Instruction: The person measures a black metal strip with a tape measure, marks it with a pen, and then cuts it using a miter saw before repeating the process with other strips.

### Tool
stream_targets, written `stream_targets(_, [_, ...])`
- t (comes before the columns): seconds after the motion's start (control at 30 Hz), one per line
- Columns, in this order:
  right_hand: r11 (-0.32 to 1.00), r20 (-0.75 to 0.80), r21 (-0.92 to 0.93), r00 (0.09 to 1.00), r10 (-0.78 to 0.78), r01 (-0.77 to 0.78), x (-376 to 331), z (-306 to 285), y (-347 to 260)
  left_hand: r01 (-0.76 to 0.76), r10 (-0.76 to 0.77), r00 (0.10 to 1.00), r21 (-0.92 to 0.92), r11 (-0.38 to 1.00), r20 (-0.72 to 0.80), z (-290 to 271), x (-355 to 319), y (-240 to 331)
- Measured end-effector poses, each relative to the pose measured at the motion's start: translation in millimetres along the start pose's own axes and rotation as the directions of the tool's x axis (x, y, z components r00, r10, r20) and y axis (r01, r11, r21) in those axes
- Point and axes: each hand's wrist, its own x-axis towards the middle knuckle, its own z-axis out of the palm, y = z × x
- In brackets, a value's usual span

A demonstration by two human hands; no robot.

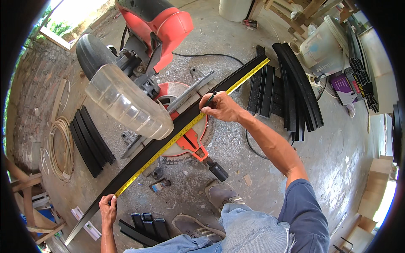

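A long black profile bar (pixel 139 164) lies slantwise across a red miter saw (pixel 173 25), from lower left to upper right. Along its near edge runs a yellow tape measure (pixel 162 154), stretched out. My left hand (pixel 108 207) pinches the tape's lower-left end against the bar; the tip under the fingers is hidden. Near the middle of the bar, my right hand (pixel 222 107) grips a thin dark pencil or pen (pixel 209 99), its point close to the bar's surface. A clear plastic bottle (pixel 130 101) is fixed to the saw and hangs just left of my right hand.
Black profile pieces lie at right (pixel 295 84), at left (pixel 90 141) and by my shoes (pixel 147 227). A coiled hose or cable (pixel 61 147) rests by the brick wall. A white bucket (pixel 325 46) and a purple box (pixel 346 88) stand at right. Shavings cover the floor.
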Motion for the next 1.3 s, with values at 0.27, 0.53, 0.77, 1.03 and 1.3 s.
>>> stream_targets(0.27, [0.998, -0.01, -0.023, 0.998, -0.06, 0.06, 1.4, 0.7, 4.4, 0.003, -0.003, 1.0, 0.012, 1.0, 0.011, 0.1, 0.5, -0.8])
stream_targets(0.53, [0.998, -0.011, -0.029, 0.998, -0.064, 0.064, 1.2, 0.6, 3.7, 0.002, -0.002, 1.0, 0.021, 1.0, 0.011, -0.4, 0.6, 0.2])
stream_targets(0.77, [0.996, -0.014, -0.039, 0.997, -0.081, 0.08, 1.0, 0.6, 5.6, -0.017, 0.017, 1.0, 0.043, 0.999, 0.012, -0.6, 0.9, -0.6])
stream_targets(1.03, [0.998, -0.006, -0.013, 0.999, -0.054, 0.054, 1.9, 0.6, 5.6, 0.001, -0.001, 1.0, 0.001, 1.0, 0.008, 1.9, 1.4, -7.7])
stream_targets(1.3, [0.997, 0.001, -0.001, 0.997, -0.08, 0.08, 2.3, 0.9, 8.8, -0.013, 0.013, 1.0, 0.029, 0.999, 0.014, 0.4, 1.5, -2.0])
